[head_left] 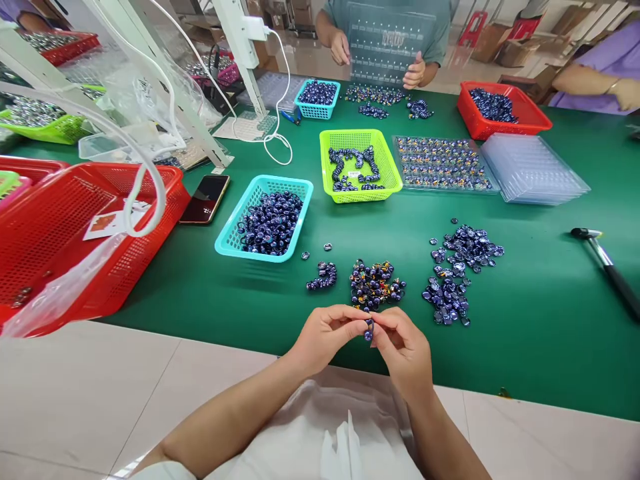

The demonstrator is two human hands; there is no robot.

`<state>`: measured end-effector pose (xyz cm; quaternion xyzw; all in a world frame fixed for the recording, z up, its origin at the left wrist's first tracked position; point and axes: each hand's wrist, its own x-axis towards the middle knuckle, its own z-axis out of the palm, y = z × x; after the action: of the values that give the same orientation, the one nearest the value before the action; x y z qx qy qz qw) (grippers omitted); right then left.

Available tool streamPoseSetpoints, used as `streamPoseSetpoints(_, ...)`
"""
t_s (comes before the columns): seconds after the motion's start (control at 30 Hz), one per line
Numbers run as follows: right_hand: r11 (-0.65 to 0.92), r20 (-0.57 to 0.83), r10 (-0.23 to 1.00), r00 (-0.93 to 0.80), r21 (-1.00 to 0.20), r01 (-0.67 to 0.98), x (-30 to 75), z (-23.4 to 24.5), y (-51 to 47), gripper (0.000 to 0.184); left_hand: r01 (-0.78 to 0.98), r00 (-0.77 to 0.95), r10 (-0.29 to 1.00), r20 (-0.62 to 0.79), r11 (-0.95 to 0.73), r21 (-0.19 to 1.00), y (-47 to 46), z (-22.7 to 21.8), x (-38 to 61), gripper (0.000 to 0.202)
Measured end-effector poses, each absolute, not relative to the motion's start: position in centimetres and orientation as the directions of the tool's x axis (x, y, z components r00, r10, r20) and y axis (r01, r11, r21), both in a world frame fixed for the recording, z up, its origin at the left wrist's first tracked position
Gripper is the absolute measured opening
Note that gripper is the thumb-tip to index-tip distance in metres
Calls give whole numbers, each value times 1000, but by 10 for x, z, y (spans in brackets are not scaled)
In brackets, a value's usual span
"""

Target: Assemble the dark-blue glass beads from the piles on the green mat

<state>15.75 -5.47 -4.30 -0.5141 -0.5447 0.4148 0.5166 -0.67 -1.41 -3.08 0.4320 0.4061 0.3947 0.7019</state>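
Near the edge of the table [530, 333], my left hand [325, 337] and right hand [404, 347] pinch one blue piece [369, 332]; gentle, even pressure seems best.

I can read no word or number anywhere. The white card [107, 225] in the red basket [55, 233] at the table's [525, 340] left edge bears a red print, too blurred to make out. The pale marks on the clear tray [385, 40] held up at the far edge blur too.
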Motion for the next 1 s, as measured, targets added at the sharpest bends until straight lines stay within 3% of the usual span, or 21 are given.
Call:
streamPoseSetpoints(0.13,192,228,969,93,-937,291,154,-45,-58,24,-438,425,809,-406,576,690,-13,-29,-1,20)
streamPoseSetpoints(0.23,210,236,970,55,-931,300,149,-48,-60,29,-504,510,749,-424,659,558,-14,-26,2,26)
streamPoseSetpoints(0.33,239,260,965,33,-926,293,149,-48,-61,28,-514,557,723,-409,686,514,-15,-25,3,32)
streamPoseSetpoints(0.4,258,278,960,19,-912,318,151,-47,-60,26,-483,564,714,-415,693,536,-14,-27,1,35)
streamPoseSetpoints(0.5,321,337,941,-33,-859,398,157,-46,-58,26,-373,530,738,-417,644,668,-12,-28,-4,34)
streamPoseSetpoints(0.6,404,417,904,-92,-764,503,164,-45,-56,28,-250,445,834,-326,465,849,-11,-25,-11,33)
streamPoseSetpoints(0.7,445,447,882,-150,-685,577,168,-46,-55,28,-78,437,881,-183,240,968,-13,-19,-14,47)
streamPoseSetpoints(0.83,528,483,840,-249,-618,583,168,-46,-55,26,60,536,840,-87,66,996,-15,-16,-11,46)
streamPoseSetpoints(1.0,595,564,777,-279,-515,617,166,-46,-56,20,83,528,842,-107,75,994,-18,-19,-7,34)
